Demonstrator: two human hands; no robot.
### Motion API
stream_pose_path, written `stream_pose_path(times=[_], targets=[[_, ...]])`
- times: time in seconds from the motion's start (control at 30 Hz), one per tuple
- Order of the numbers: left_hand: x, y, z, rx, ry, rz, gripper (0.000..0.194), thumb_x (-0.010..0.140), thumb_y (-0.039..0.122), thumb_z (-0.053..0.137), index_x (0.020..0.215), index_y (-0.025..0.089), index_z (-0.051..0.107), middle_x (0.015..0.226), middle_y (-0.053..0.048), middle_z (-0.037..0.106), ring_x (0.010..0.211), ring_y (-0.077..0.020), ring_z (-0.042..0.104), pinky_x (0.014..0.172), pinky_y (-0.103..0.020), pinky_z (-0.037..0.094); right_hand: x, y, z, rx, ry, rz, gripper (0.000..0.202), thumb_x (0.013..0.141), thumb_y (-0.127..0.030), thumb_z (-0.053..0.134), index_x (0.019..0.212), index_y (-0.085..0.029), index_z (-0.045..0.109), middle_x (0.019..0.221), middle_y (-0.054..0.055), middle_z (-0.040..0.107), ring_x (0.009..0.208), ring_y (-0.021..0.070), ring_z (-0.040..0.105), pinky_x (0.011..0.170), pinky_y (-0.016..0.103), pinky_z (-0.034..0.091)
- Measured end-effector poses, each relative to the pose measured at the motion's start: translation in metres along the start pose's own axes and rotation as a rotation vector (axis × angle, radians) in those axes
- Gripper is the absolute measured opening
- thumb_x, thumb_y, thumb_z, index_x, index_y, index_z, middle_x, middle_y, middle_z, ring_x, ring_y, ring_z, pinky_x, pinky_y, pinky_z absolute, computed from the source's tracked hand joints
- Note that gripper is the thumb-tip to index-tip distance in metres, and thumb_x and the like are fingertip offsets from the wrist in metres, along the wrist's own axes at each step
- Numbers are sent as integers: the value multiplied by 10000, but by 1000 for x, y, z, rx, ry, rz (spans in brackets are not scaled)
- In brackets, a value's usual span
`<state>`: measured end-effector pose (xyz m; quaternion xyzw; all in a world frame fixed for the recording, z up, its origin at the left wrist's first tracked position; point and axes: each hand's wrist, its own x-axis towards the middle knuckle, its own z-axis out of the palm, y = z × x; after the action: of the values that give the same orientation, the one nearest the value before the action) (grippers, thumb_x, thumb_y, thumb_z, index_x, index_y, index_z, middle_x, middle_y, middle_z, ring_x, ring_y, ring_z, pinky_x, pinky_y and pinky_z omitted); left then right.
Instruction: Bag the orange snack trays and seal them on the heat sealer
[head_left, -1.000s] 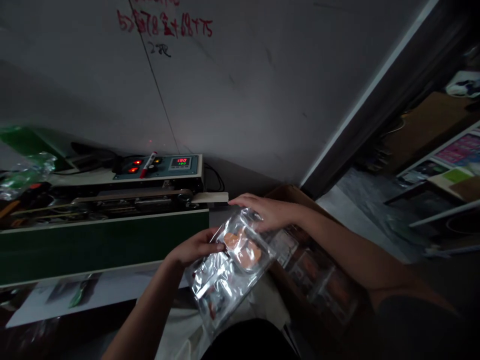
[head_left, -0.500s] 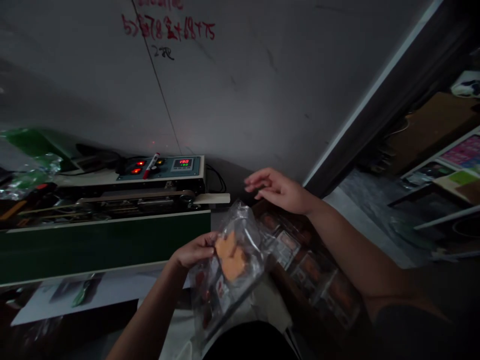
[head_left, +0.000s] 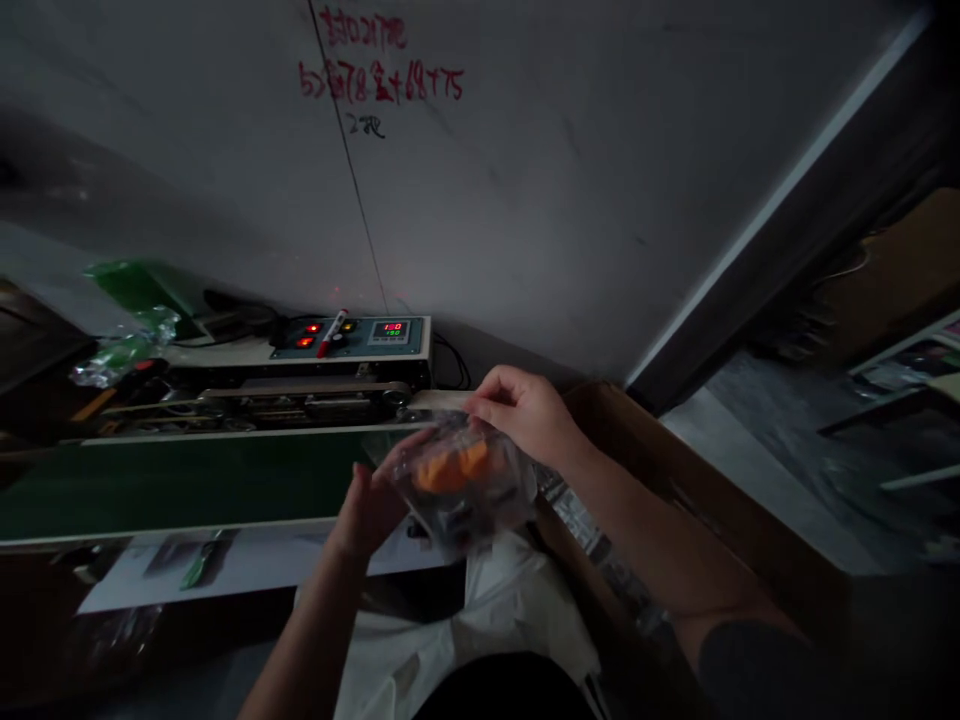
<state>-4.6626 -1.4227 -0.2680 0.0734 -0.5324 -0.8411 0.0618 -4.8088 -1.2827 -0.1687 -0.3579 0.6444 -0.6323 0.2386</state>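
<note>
A clear plastic bag (head_left: 469,510) with orange pieces (head_left: 442,472) and darker, blurred contents hangs tilted before me, at the right end of the green conveyor belt (head_left: 225,482). My right hand (head_left: 517,405) pinches its upper edge between thumb and fingers. At the bag's left side is my left hand (head_left: 371,505), its thumb raised apart and its fingers stretched along the bag, partly behind the plastic. That hand touches the bag without a visible grip. Just beyond the bag, a pale strip (head_left: 439,400) sticks out from the belt machine (head_left: 300,395).
A control panel (head_left: 345,338) with lit switches and a digital display carries a red-and-white marker (head_left: 332,334). On the right stands a cardboard box (head_left: 720,500) with clear packages (head_left: 577,520) inside. White cloth-like material (head_left: 465,640) lies below my hands. Behind rises a grey wall (head_left: 525,220) with red writing.
My right hand has come down and left from above the box to the bag's upper edge. The left hand's thumb has let go of the bag, which is now tilted flatter. The view has shifted.
</note>
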Motion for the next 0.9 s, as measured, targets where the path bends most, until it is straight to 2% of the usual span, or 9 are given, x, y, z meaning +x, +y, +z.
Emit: stream_pose_path(times=[0.1,0.17,0.23,0.27,0.4,0.5,0.67,0.77,0.9], targets=[[-5,7,-2,27,127,26,731,614,686,759,1123,173,649,1069,-113,689,1013,-297,628,858,-367,500,3,10,-2,-61,172,14,380,722,-543,729,676,-205,561,581,-18,619,547,129,602,564,247,511],[-1,5,3,33,281,8,503,669,494,816,1021,166,671,948,-65,709,878,-223,649,799,-294,498,6,25,-8,-19,333,34,420,764,-625,639,725,-212,572,574,-9,613,551,147,610,552,256,510],[5,1,8,-16,385,-9,420,714,462,792,981,162,666,875,-35,706,785,-172,641,731,-246,489,6,46,-17,107,464,64,470,802,-678,541,875,-217,590,658,10,655,642,163,650,593,263,529],[8,-1,9,-44,416,-8,428,717,468,788,984,159,661,869,-31,703,761,-159,636,704,-233,487,3,58,-20,185,468,105,506,807,-693,514,970,-219,585,744,26,687,717,172,671,626,270,542],[16,-8,10,-57,433,-88,528,677,479,813,1049,154,626,884,-38,697,691,-146,633,629,-227,494,-18,105,-15,302,209,281,629,757,-624,638,1234,-233,517,1099,76,691,989,210,670,784,328,570],[23,-14,3,-13,391,-142,592,668,507,807,1116,181,600,876,-30,682,661,-142,631,564,-215,480,-24,133,1,215,318,186,678,758,-509,693,1333,-236,460,1094,67,683,999,205,661,886,352,551],[42,-21,-21,44,602,-50,506,596,550,817,884,175,637,724,18,615,592,-101,581,528,-183,440,-16,158,13,98,377,-2,792,811,-407,672,1479,-245,278,1117,76,688,970,189,671,866,346,552],[53,-21,-32,115,680,-32,486,504,521,856,716,142,637,592,33,548,527,-79,517,512,-178,417,-15,163,12,-37,390,-68,580,842,-367,649,1377,-255,455,1188,79,669,989,182,664,866,329,545],[67,-20,-38,81,714,-69,484,467,500,854,703,124,660,655,-15,620,569,-100,565,538,-196,449,-13,170,9,-189,451,-98,284,878,-356,577,1099,-214,683,1173,90,679,1116,214,617,962,368,504]])
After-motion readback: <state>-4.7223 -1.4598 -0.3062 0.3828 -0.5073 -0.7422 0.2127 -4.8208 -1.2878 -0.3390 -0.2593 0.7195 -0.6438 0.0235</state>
